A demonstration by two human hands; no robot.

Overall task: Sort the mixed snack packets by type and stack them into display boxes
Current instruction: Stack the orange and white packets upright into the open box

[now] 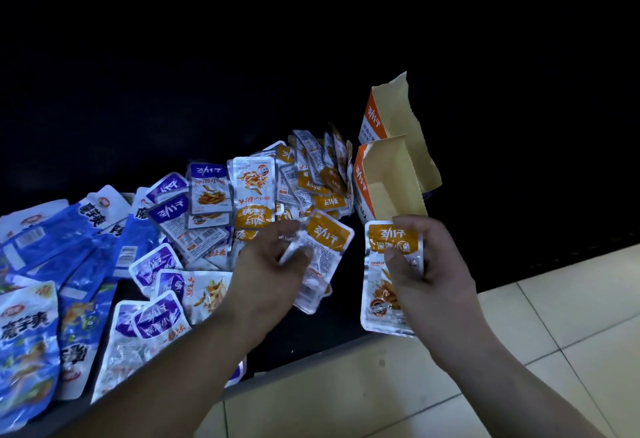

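blue packets (31,330) fill the lower left of the frame, with purple packets (161,316) beside them, all loose on the dark desk (346,319). at centre my left hand (268,274) pinches a tilted orange packet (329,240) between thumb and curled fingers. just right of it, my right hand (429,271) grips an upright orange packet (384,243) directly below two open display boxes (391,174).

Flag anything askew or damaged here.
The near display box and far display box show ragged torn flaps. Loose packets sprawl overlapping, some face down. Left hand and right hand each hold an orange packet.
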